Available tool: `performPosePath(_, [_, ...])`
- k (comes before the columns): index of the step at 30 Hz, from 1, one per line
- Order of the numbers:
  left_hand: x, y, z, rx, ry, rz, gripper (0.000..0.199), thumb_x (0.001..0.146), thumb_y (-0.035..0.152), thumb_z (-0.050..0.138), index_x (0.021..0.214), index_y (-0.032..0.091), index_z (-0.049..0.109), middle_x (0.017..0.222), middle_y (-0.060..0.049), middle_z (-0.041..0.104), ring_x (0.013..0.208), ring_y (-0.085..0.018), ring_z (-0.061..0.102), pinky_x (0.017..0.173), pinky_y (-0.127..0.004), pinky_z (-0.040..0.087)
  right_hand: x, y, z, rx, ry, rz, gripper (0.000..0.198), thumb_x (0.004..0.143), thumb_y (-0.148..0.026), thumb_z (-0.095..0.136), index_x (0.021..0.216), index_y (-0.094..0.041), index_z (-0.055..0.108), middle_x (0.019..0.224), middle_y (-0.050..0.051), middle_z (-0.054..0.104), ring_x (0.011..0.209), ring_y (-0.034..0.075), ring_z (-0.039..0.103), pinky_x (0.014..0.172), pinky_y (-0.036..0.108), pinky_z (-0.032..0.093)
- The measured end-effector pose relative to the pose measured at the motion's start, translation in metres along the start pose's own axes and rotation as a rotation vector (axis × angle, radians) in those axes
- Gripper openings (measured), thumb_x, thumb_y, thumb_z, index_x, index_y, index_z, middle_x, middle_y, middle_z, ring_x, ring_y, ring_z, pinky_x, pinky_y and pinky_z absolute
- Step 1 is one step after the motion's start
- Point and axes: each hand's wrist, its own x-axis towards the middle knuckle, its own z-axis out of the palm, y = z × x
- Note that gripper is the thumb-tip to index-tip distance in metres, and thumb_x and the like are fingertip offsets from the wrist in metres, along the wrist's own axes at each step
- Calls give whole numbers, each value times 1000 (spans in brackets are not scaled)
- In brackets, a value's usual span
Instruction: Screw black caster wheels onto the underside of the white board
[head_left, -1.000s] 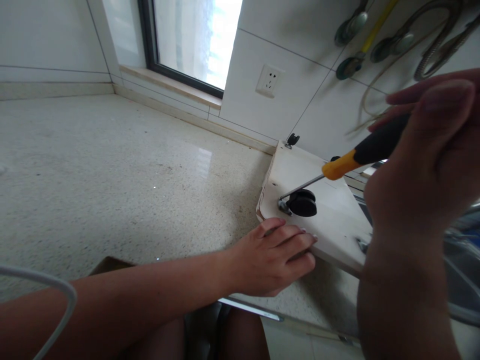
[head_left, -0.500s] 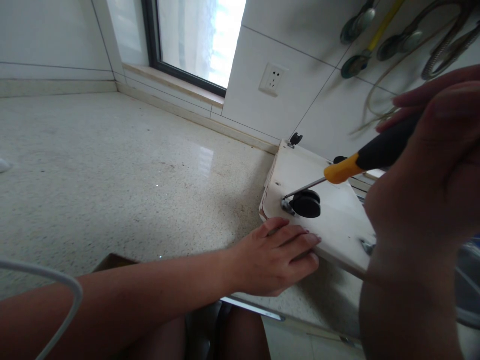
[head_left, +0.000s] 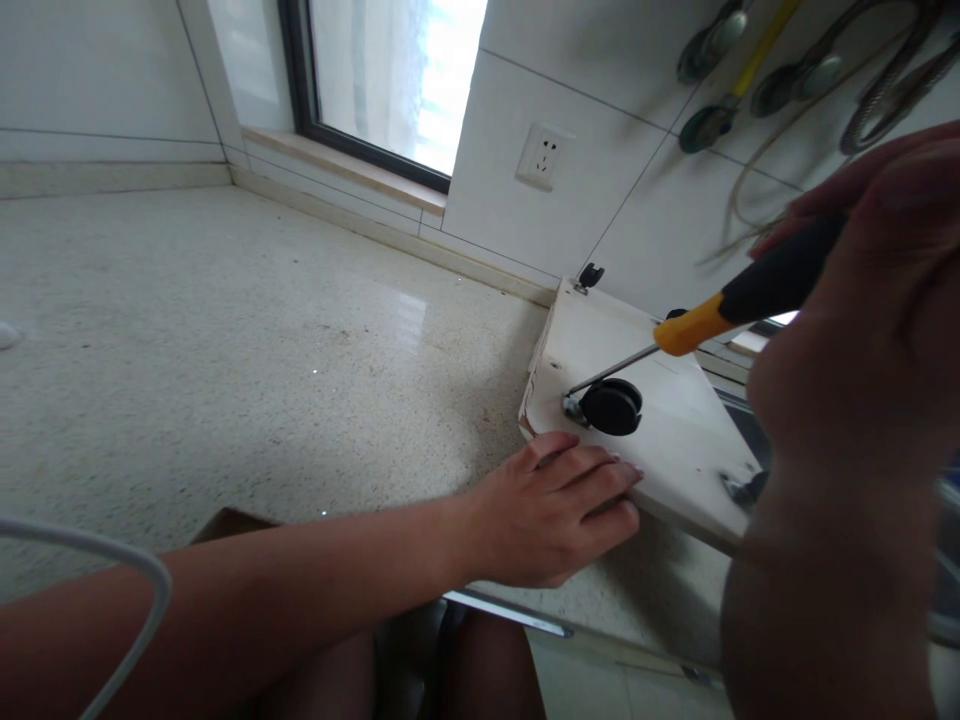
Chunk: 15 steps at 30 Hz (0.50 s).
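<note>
My right hand (head_left: 862,330) is wrapped round a screwdriver (head_left: 694,325) with a black and yellow handle. Its thin shaft slants down to the metal mounting plate of a black caster wheel (head_left: 611,407). That caster is fixed to a white board (head_left: 660,430) with chipped edges, lying on the speckled countertop. Along the board's near edge, my left hand (head_left: 559,505) grips it with fingers bent over the top. Another caster (head_left: 591,277) stands at the far corner, and a third (head_left: 746,487) is partly hidden by my right wrist.
Behind the board rises a tiled wall with a power socket (head_left: 545,156), valves (head_left: 709,128) and hoses at the upper right. A window (head_left: 390,80) is at the back. A white cable (head_left: 142,565) loops in at lower left. The countertop (head_left: 262,350) stretches leftward.
My right hand and the screwdriver handle have shifted slightly to the right, with the tip still at the caster plate. The caster wheel has swivelled a little. My left hand stays on the board.
</note>
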Motion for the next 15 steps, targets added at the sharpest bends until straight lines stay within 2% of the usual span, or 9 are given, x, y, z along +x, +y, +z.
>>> performPosePath(3, [1,0,0,-6,-12,0,27,106,28,64,129,25,77,160,-7,69,144,-28,54,124,-46,36,8,-2,10,-59,82,-68,42,121,-55,38,98,-28,61,99,5,64,85,18,61,84,44,45])
performPosePath(7, [1,-1,0,-15,-37,-5,26,105,30,66,128,24,76,160,-7,67,143,-28,53,124,-46,34,28,8,24,32,14,-160,35,120,-50,44,95,-27,54,86,3,61,74,17,60,75,40,43])
performPosePath(10, [0,-2,-1,-9,-51,-3,30,102,31,70,131,23,74,160,-9,65,141,-29,53,124,-46,33,42,17,29,106,-73,-179,35,118,-50,47,95,-26,57,79,1,61,69,17,60,67,37,45])
performPosePath(13, [1,-3,0,-17,-47,8,34,99,32,74,132,22,73,158,-11,65,140,-31,53,123,-46,32,49,16,26,130,-218,-91,34,116,-52,46,102,-26,62,81,1,65,70,17,63,67,35,51])
performPosePath(15, [1,-3,1,-29,-36,11,34,99,32,74,132,20,73,158,-12,65,141,-31,53,124,-47,31,54,10,19,52,-331,-18,34,116,-51,43,105,-26,63,86,2,69,76,18,67,73,37,54])
